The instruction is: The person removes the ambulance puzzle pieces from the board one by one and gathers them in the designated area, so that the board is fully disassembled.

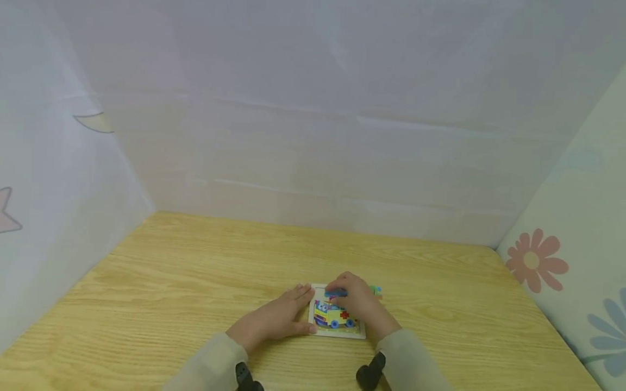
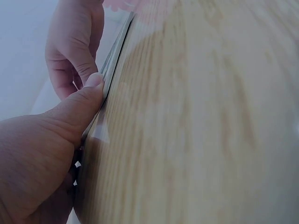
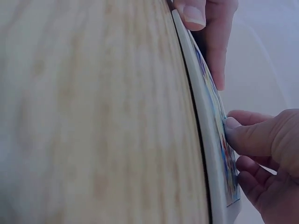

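Observation:
A small jigsaw puzzle board [image 1: 339, 334] with a pale frame lies flat on the table, showing a yellow ambulance picture [image 1: 333, 315] with blue wheels and a red cross. My left hand [image 1: 280, 316] rests along the board's left side, fingers extended to the upper corner and thumb at the lower one. Over the upper part of the picture, my right hand [image 1: 361, 300] pinches a blue puzzle piece [image 1: 335, 292], partly hidden by the fingers. In the right wrist view, the right thumb [image 3: 252, 137] and fingertips are right at the board's face.
A green and blue piece [image 1: 376, 291] shows just beyond the right hand, partly covered by it. The wooden table [image 1: 195, 271] reaches back to a pale cloth wall [image 1: 313, 163]. Cloth with printed flowers [image 1: 537, 260] borders the right side.

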`<state>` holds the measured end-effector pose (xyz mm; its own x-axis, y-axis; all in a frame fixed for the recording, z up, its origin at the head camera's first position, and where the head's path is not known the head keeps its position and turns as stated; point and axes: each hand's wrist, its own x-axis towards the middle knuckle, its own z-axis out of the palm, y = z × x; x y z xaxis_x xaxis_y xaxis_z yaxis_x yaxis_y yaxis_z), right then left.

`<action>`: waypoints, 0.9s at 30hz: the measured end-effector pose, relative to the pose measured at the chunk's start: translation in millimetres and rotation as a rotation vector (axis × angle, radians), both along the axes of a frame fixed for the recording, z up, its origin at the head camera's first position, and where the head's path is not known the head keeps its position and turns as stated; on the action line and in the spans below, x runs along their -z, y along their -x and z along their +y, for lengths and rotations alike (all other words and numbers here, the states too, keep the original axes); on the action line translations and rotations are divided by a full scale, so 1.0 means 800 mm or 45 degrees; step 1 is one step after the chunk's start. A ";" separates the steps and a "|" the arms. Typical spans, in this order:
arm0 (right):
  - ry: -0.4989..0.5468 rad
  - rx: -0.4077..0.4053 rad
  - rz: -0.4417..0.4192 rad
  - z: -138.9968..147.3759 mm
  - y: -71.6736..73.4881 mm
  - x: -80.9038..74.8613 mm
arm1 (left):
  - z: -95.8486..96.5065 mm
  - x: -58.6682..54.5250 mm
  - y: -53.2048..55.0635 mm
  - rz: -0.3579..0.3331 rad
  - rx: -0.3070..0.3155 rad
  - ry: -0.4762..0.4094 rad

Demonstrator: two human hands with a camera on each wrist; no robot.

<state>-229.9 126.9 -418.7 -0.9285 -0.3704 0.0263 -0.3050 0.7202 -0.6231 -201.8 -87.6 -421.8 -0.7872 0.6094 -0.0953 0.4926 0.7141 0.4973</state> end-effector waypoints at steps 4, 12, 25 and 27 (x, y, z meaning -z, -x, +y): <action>-0.040 -0.056 -0.006 0.000 -0.001 -0.002 | 0.000 0.000 -0.001 0.004 0.000 -0.006; -0.114 -0.050 -0.017 -0.002 0.000 -0.004 | 0.003 0.000 0.000 0.021 0.003 0.003; -0.143 0.019 -0.050 -0.009 0.002 -0.009 | 0.003 0.002 0.002 0.003 0.001 0.008; -0.157 0.026 -0.057 -0.010 0.003 -0.011 | 0.003 0.002 0.002 0.002 0.001 0.004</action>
